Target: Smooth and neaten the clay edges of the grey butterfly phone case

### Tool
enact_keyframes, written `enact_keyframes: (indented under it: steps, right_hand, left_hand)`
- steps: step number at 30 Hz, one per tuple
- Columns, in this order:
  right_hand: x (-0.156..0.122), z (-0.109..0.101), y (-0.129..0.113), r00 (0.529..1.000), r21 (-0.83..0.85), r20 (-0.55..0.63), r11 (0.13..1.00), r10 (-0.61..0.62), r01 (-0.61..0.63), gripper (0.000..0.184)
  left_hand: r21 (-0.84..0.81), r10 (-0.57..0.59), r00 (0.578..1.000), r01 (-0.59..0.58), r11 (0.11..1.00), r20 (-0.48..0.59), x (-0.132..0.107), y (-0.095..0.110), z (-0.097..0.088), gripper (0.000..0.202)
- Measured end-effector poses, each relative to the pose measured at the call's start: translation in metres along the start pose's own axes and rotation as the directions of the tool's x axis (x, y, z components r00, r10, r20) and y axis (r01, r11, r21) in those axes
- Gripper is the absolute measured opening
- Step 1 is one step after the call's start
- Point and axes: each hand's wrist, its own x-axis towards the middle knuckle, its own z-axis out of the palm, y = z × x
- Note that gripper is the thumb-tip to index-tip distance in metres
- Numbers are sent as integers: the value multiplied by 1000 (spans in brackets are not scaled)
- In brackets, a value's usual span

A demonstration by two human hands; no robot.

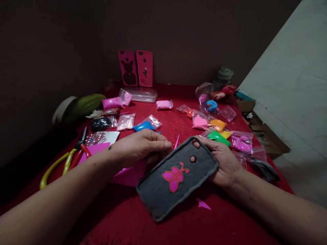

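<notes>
My right hand (224, 161) grips a dark grey phone case (153, 194) by its upper right end, with fingertips showing through its two holes. The case is tilted above the red cloth and looks coated in clay, with a raised rim. On its face is a pink butterfly (174, 177) outlined in red-orange. My left hand (153, 146) is closed by the case's far long edge, thumb and fingers together; what they hold, if anything, is hidden. Just past the fingertips is a thin pink stick (176, 141). Pink sheet (129, 176) lies under my left wrist.
Yellow-handled scissors (66, 163) and red-handled pliers (85, 149) lie at left. Bags of coloured clay include blue (144, 126), black (100, 124) and green (218, 137). Two pink cases (145, 68) lean on the back wall. A pink scrap (203, 204) lies in front.
</notes>
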Motion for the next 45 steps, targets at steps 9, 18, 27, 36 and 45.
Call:
enact_keyframes:
  steps: [9,18,27,36,45]
  right_hand:
    - [-2,8,0,998,0,-54,1000,-26,26,24]
    - [-4,12,5,994,-10,-88,998,-65,64,22]
    - [-8,14,2,996,-15,-92,1000,-1,-1,50]
    - [-7,9,4,996,32,-39,996,86,-85,50]
    - [-7,8,11,999,49,-40,998,28,-26,45]
  left_hand:
    - [39,69,989,-64,997,-132,-3,6,8,29]
    - [308,207,918,-100,946,-338,-7,8,28,21]
    - [814,654,716,-216,539,-242,-5,-11,31,13]
    - [829,703,678,-254,499,-215,-9,0,42,8]
    - [840,709,652,-201,504,-270,-3,1,50,8]
